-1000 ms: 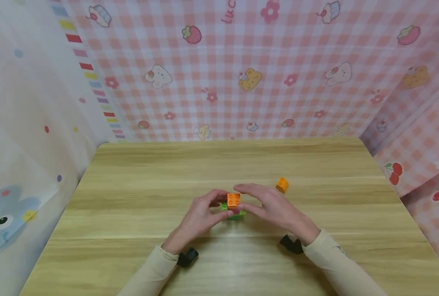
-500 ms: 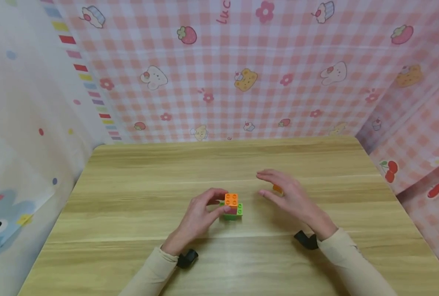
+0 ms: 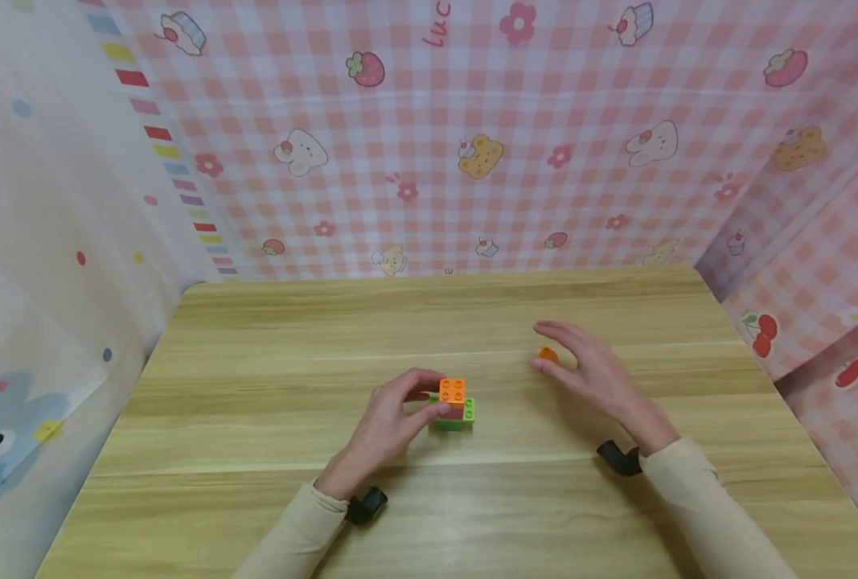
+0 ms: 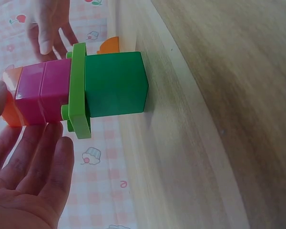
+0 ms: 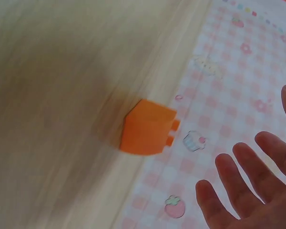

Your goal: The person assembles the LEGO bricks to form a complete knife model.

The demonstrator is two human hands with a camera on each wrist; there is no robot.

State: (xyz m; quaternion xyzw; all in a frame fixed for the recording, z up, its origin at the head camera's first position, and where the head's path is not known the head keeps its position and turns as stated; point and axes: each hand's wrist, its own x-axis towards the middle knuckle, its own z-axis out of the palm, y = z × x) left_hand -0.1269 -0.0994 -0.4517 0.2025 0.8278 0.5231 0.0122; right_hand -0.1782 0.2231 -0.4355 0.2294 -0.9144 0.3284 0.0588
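Note:
A small brick tower point(image 3: 453, 392) stands near the middle of the table. In the left wrist view it is made of an orange brick point(image 4: 12, 98) at its top, two magenta bricks point(image 4: 44, 90), a light green plate point(image 4: 78, 90) and a dark green brick point(image 4: 115, 84) at the base. My left hand point(image 3: 394, 420) holds its upper part between thumb and fingers. Back to the right lies a loose orange brick point(image 3: 547, 354), rounded on one side with studs on another point(image 5: 150, 128). Over it hovers my right hand point(image 3: 593, 371), fingers spread and holding nothing.
The wooden table point(image 3: 291, 322) ends at a pink checked cloth point(image 3: 414, 145) behind it. Black wrist mounts point(image 3: 367, 506) sit below both hands, at the sleeve cuffs.
My right hand has left the tower and moved right and back to the loose orange brick. The left hand stays on the tower.

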